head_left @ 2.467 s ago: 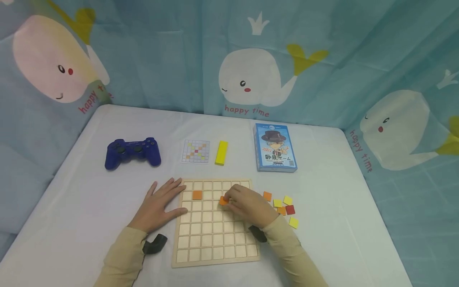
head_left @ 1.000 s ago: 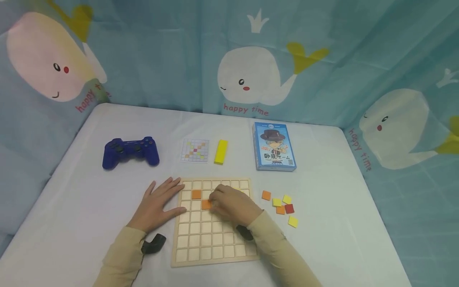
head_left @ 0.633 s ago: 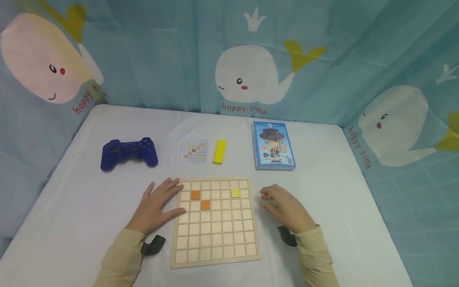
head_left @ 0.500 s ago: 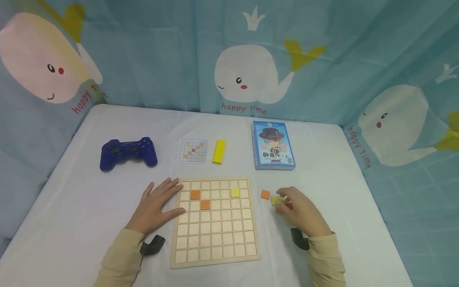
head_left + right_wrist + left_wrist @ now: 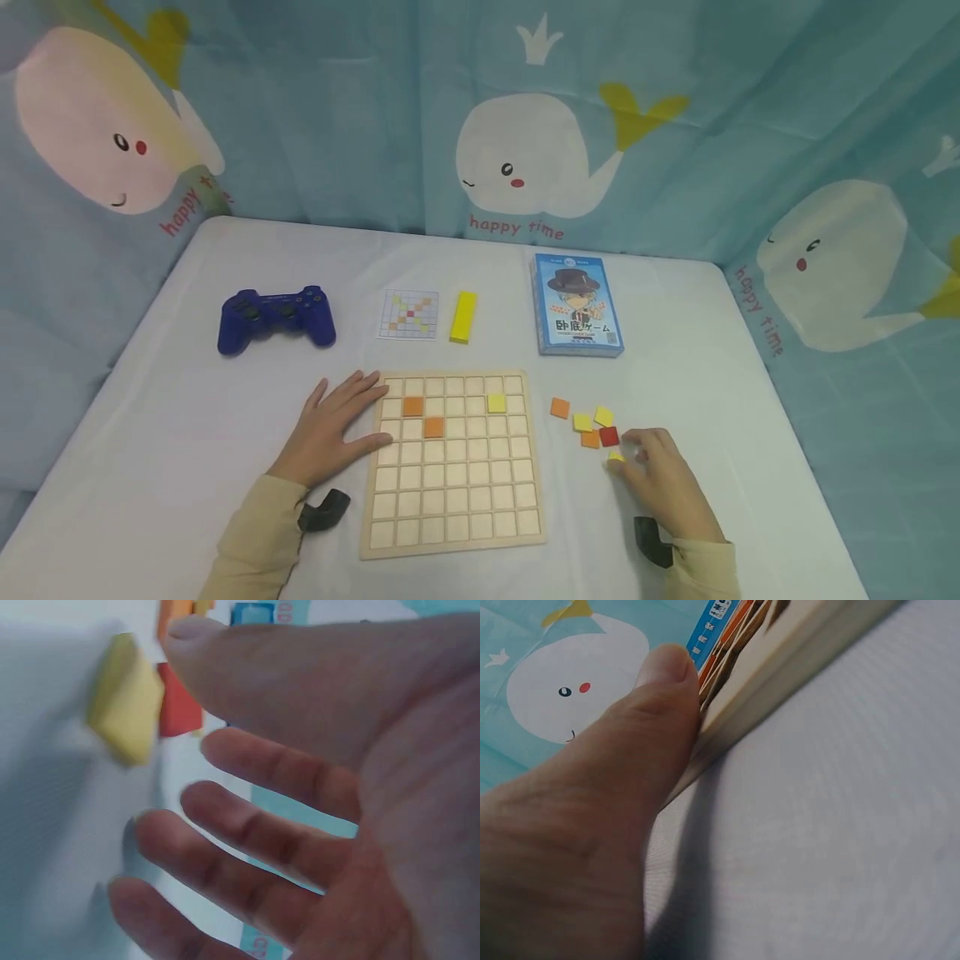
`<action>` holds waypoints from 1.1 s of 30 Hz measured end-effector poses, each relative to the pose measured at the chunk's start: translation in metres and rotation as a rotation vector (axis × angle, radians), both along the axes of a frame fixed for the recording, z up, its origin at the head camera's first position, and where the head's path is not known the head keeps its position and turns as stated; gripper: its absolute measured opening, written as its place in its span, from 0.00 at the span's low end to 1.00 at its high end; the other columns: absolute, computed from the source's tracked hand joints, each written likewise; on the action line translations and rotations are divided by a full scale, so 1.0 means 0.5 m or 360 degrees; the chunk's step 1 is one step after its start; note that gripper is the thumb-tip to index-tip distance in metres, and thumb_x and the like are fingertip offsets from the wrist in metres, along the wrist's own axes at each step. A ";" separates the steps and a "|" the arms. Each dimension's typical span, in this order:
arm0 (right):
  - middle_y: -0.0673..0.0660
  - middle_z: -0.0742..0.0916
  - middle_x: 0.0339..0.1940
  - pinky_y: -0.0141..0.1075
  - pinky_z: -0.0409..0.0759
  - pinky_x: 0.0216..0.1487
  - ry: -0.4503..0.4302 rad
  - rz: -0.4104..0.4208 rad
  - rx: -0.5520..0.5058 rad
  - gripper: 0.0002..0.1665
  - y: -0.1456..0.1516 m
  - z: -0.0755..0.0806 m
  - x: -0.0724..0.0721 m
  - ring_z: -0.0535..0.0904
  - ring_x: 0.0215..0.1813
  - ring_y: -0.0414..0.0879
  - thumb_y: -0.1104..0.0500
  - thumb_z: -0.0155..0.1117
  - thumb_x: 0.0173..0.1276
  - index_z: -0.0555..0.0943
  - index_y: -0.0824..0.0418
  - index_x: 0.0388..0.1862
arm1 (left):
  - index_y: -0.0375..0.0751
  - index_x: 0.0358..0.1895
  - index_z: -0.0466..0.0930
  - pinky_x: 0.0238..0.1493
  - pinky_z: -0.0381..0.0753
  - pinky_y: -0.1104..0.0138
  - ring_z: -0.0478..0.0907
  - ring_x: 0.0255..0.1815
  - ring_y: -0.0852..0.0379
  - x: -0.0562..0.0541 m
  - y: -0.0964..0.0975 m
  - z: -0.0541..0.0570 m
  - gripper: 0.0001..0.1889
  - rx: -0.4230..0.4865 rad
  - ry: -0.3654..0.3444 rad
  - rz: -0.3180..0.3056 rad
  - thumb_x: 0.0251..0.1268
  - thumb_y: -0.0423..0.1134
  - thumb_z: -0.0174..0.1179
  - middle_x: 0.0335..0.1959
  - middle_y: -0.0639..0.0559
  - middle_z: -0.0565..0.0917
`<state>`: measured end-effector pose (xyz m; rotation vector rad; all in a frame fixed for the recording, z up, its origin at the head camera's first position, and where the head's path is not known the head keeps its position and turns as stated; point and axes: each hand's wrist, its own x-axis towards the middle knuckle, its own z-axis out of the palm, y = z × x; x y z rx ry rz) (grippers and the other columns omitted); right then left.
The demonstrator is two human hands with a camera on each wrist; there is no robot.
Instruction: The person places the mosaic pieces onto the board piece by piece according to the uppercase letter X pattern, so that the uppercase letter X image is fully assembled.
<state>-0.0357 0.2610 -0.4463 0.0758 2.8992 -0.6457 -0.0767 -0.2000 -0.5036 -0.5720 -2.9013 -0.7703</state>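
A wooden grid board (image 5: 453, 474) lies on the table, with two orange tiles (image 5: 413, 407) set in cells at upper left and a yellow tile (image 5: 497, 403) at upper right. My left hand (image 5: 330, 437) rests at the board's left edge, fingers straight, thumb and fingertips on the frame. In the left wrist view the thumb (image 5: 664, 682) lies against the board's rim. My right hand (image 5: 663, 479) is over the loose tiles, fingers spread around the nearest yellow tile (image 5: 126, 701) and holding nothing. A red tile (image 5: 609, 436) lies just beyond its fingertips.
Several more loose tiles, orange (image 5: 560, 407) and yellow (image 5: 603, 416), lie right of the board. Behind it are a blue game controller (image 5: 277, 321), a printed grid card (image 5: 408, 315), a yellow block (image 5: 463, 317) and a blue game box (image 5: 577, 306). A whale-print curtain (image 5: 337, 125) hangs behind.
My right hand set an orange tile into a cell near the upper left, released it, then moved right past the board to the loose tiles. The left hand has stayed at the board's edge.
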 end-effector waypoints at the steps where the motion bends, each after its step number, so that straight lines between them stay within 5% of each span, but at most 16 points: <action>1: 0.58 0.78 0.52 0.47 0.81 0.46 -0.0011 -0.0013 0.0003 0.24 0.001 -0.002 0.006 0.77 0.47 0.50 0.54 0.70 0.61 0.77 0.61 0.54 | 0.52 0.68 0.69 0.74 0.42 0.44 0.57 0.74 0.47 0.000 0.001 0.000 0.38 0.0000 -0.0001 -0.0002 0.54 0.64 0.63 0.72 0.51 0.67; 18: 0.51 0.82 0.42 0.41 0.82 0.42 0.0155 0.0047 0.0108 0.17 -0.005 -0.011 0.028 0.77 0.41 0.44 0.59 0.73 0.56 0.81 0.57 0.46 | 0.51 0.68 0.69 0.74 0.43 0.44 0.57 0.74 0.46 -0.001 0.005 0.002 0.39 0.0001 0.0006 -0.0006 0.54 0.64 0.63 0.71 0.50 0.67; 23: 0.49 0.83 0.41 0.39 0.82 0.40 0.0388 0.0224 0.0057 0.20 -0.027 0.002 0.018 0.78 0.41 0.41 0.63 0.74 0.54 0.80 0.57 0.46 | 0.51 0.68 0.69 0.74 0.42 0.44 0.57 0.74 0.47 -0.002 0.005 0.002 0.39 0.0009 0.0008 -0.0016 0.54 0.63 0.63 0.71 0.50 0.67; 33: 0.49 0.81 0.36 0.30 0.82 0.38 0.0676 0.0777 -0.0118 0.16 -0.149 0.031 -0.053 0.80 0.37 0.40 0.64 0.76 0.53 0.76 0.58 0.36 | 0.51 0.68 0.68 0.74 0.42 0.44 0.56 0.74 0.46 0.001 0.002 0.002 0.38 0.0014 -0.0010 -0.0012 0.55 0.64 0.63 0.72 0.50 0.66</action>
